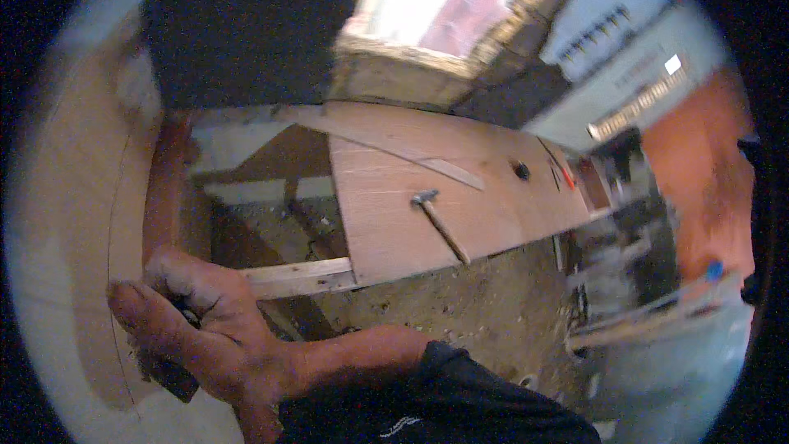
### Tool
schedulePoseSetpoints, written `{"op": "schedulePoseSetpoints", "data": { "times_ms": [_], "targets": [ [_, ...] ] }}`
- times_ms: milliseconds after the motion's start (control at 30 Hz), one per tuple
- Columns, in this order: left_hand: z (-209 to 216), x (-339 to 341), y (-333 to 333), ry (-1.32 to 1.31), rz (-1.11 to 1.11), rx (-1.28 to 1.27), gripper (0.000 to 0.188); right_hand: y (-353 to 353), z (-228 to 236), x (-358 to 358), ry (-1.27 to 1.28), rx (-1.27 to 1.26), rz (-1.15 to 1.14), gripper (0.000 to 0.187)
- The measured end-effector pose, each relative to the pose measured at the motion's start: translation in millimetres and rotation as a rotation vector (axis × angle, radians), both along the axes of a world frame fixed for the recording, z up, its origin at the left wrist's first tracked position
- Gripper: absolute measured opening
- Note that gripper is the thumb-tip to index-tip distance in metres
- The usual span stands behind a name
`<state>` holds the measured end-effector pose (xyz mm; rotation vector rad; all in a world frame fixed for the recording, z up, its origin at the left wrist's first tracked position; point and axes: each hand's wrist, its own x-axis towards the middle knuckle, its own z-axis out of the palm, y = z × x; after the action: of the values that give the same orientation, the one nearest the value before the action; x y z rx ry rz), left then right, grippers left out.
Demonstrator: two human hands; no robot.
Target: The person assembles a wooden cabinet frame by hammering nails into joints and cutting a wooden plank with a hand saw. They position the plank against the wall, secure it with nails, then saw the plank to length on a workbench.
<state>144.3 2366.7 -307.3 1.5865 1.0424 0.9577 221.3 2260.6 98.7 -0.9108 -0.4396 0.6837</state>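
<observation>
My right hand [205, 312] reaches in from the lower right in a dark sleeve. It is curled closed over the face of a pale wooden panel [78, 197], its thumb pointing left. Something small and dark shows inside the grip, too hidden to name. Below the hand juts a dark, flat, square-ended piece [168, 376]; I cannot tell whether it is part of what is held. A strip of bare skin below the wrist may be my left arm [256, 421], with its hand hidden. Down the panel runs a thin dark line.
On a plywood sheet [386, 230] lie a hammer [444, 226], a long wood strip [448, 171], a small black object [520, 170] and a red-handled tool [568, 178]. A wooden rail [300, 276] crosses above the dirt floor [460, 304]. Behind is a bright window opening [444, 0].
</observation>
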Motion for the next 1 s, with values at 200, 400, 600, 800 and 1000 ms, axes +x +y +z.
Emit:
{"op": "schedulePoseSetpoints", "data": {
  "times_ms": [200,400,600,800,1000],
  "targets": [
    [60.9,29.9,-44.8,-0.051,-0.245,0.073,0.046,-108.0,46.0,30.0,-0.205,0.182,-0.204,0.044],
    [131.4,59.5,-84.8,-0.111,-0.431,0.126,0.045,-310.4,-30.2,27.8,-0.637,-0.278,-0.785,0.053],
    [204.4,77.1,-138.8,-0.155,-0.636,0.135,0.045,-531.8,-224.7,-46.4,-0.065,-1.083,-0.757,0.052],
    [238.1,167.5,-279.9,-0.059,-1.256,0.202,0.044,-632.7,-334.1,-126.5,0.263,-1.225,-0.566,0.054],
    [233.0,232.2,-486.8,0.100,-1.654,-0.362,0.060,-638.6,-278.1,-52.4,0.114,-0.860,-0.731,0.051]
  ]
}}
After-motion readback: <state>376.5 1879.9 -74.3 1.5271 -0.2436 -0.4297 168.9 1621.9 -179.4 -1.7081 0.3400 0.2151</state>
